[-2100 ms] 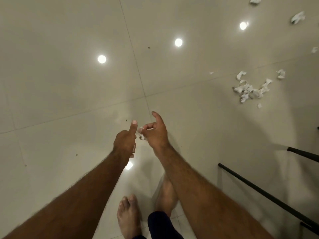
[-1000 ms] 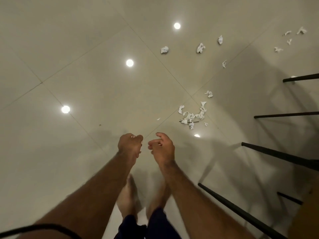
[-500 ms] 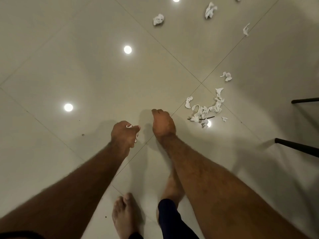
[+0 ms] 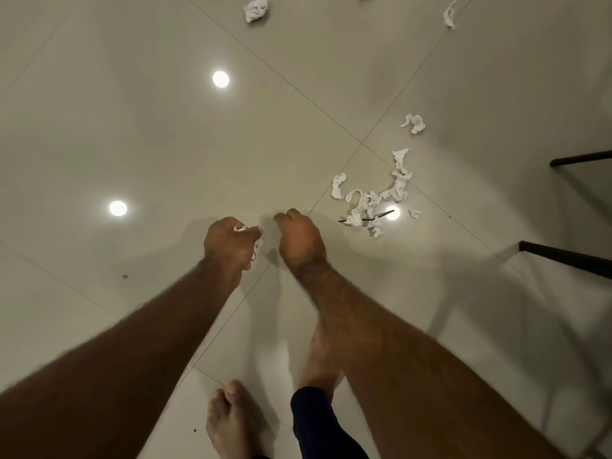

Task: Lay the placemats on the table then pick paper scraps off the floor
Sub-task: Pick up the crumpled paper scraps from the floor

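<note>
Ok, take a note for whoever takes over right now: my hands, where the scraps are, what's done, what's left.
Left hand: grips a few paper scraps.
Right hand: fingers curled, nothing seen in it.
Floor: pile of scraps just right of the right hand, one scrap beyond it, crumpled ball and strip at the top edge.
Done: some scraps gathered; placemats, table not in view.
Left: pick up the rest.

Both forearms reached down, side by side. The left hand [image 4: 228, 241] gripped paper scraps [image 4: 239, 228] — the right hand [image 4: 299, 241] curled, palm hidden.
</note>
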Action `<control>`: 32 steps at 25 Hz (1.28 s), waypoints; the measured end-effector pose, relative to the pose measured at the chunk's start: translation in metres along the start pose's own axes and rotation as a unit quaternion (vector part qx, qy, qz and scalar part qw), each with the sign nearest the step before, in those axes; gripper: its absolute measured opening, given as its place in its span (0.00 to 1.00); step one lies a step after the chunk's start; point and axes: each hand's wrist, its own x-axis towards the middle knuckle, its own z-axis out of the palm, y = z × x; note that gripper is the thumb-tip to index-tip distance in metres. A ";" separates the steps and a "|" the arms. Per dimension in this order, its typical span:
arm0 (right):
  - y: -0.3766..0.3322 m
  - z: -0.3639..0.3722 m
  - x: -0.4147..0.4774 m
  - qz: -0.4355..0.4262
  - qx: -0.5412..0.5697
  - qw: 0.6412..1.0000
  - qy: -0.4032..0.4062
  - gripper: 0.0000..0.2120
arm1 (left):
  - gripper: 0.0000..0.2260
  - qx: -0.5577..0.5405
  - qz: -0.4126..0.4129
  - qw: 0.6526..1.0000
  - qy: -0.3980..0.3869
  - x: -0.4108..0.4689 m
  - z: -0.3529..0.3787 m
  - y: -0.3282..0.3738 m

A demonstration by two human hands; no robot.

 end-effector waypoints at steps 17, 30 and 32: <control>0.118 -0.049 -0.023 0.066 -0.043 0.990 0.114 0.20 | 0.12 0.032 0.024 0.998 -0.042 -0.015 0.065 0.028; 0.090 -0.123 -0.023 0.278 0.430 0.842 0.171 0.22 | 0.08 -0.025 -0.014 0.988 -0.151 -0.059 0.086 0.088; 0.071 -0.134 -0.032 0.282 0.503 0.799 0.168 0.27 | 0.05 -0.054 -0.042 0.982 -0.178 -0.073 0.094 0.099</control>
